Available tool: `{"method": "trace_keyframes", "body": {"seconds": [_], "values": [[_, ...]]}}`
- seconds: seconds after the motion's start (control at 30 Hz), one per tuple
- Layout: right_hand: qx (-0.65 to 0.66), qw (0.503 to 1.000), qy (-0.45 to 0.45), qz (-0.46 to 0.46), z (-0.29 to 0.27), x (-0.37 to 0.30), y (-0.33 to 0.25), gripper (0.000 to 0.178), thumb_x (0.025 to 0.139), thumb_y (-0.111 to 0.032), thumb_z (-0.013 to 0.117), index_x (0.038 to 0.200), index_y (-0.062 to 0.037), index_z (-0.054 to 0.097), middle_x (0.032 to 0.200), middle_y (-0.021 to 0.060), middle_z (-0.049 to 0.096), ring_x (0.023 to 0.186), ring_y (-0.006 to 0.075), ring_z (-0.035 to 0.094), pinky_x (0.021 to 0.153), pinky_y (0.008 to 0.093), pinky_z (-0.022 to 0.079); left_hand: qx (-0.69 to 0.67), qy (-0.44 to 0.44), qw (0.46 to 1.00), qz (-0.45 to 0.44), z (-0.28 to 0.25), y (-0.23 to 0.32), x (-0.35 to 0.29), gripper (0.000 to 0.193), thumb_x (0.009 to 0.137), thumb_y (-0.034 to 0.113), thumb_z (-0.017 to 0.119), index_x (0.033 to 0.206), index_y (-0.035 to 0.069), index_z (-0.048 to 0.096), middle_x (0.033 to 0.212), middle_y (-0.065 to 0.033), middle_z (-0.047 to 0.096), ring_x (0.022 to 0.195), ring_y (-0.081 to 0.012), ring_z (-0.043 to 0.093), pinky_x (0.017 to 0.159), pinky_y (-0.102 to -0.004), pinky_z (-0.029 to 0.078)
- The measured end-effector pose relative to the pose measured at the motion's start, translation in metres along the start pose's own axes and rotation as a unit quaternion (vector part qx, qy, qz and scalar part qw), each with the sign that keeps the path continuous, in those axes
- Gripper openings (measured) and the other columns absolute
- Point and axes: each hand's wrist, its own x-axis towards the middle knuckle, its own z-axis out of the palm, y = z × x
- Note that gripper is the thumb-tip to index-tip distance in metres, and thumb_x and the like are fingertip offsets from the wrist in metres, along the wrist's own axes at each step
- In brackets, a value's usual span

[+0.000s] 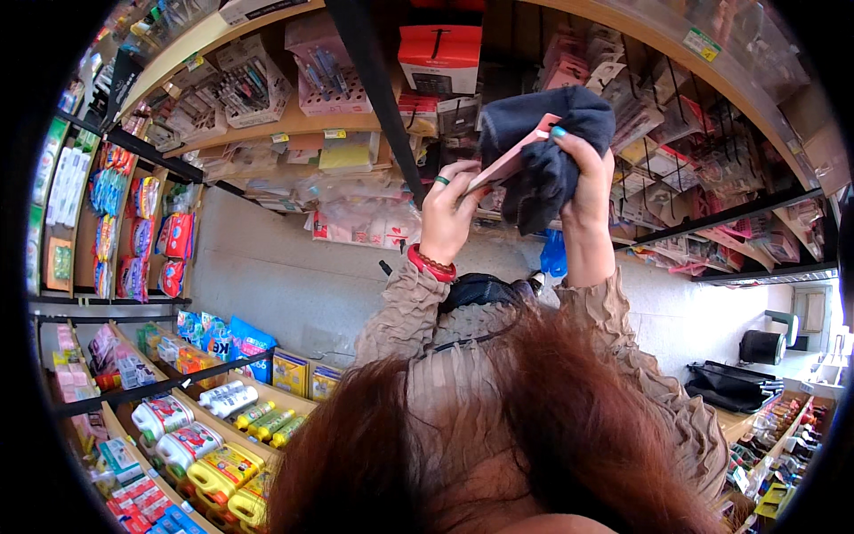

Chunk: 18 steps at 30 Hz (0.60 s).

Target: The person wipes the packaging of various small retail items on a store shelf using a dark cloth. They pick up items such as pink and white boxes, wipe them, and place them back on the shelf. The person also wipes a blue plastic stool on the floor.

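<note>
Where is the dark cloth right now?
In the head view, the dark cloth is in the upper part, right of centre, gripped by the right hand, beside a pink card at the left hand's fingers.

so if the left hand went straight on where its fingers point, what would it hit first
Beyond the pink card it holds, the left hand would probably first meet the dark cloth in the right hand, though depth is unclear in this view.

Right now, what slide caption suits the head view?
Amid stocked shelves, the left hand holds a pink card while the right hand holds dark cloth.
</note>
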Motion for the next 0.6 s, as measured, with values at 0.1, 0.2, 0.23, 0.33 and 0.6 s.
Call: {"method": "trace_keyframes", "body": {"seconds": [0.1,0.2,0.23,0.33,0.6], "values": [[0.090,0.992,0.034,0.076,-0.023,0.010,0.008,0.018,0.073,-0.003,0.058,0.091,0.0030,0.057,0.080,0.0074,0.061,0.068,0.0179,0.061,0.065,0.0275,0.051,0.001,-0.030,1.000,-0.002,0.003,-0.001,0.003,0.016,0.076,-0.003,0.059,0.093,-0.002,0.060,0.100,-0.0126,0.058,0.087,-0.0254,0.059,0.075,-0.0305,0.046],[0.220,0.966,0.050,0.129,-0.032,0.012,0.005,0.012,0.074,-0.004,0.058,0.084,0.0002,0.056,0.078,0.0063,0.060,0.066,0.0178,0.060,0.064,0.0283,0.052,-0.065,-0.033,0.996,-0.048,0.008,-0.006,-0.002,0.015,0.078,0.000,0.060,0.093,-0.002,0.059,0.090,-0.0120,0.059,0.082,-0.0217,0.058,0.072,-0.0293,0.045],[0.187,0.975,0.059,0.104,-0.042,0.016,0.009,0.012,0.075,-0.004,0.057,0.086,0.0006,0.057,0.077,0.0067,0.061,0.068,0.0179,0.061,0.066,0.0284,0.052,-0.067,-0.049,0.992,-0.090,0.009,-0.006,-0.004,0.014,0.079,0.001,0.059,0.093,-0.002,0.059,0.087,-0.0119,0.059,0.080,-0.0207,0.058,0.070,-0.0290,0.045],[0.042,0.994,0.074,-0.064,-0.037,0.009,0.009,0.018,0.075,0.000,0.057,0.093,0.0009,0.056,0.085,0.0079,0.060,0.077,0.0187,0.061,0.072,0.0286,0.051,-0.062,-0.075,0.977,-0.191,0.005,-0.006,-0.003,0.013,0.081,0.004,0.059,0.092,-0.002,0.059,0.079,-0.0118,0.058,0.073,-0.0178,0.056,0.067,-0.0283,0.044],[-0.235,0.899,0.135,-0.343,-0.026,-0.005,0.019,0.034,0.074,-0.001,0.068,0.106,0.0010,0.058,0.101,0.0072,0.061,0.088,0.0171,0.057,0.082,0.0319,0.047,-0.103,0.023,0.986,-0.127,0.020,-0.013,-0.009,0.019,0.085,0.019,0.057,0.093,0.002,0.059,0.081,-0.0171,0.059,0.075,-0.0279,0.058,0.070,-0.0358,0.046]]}}
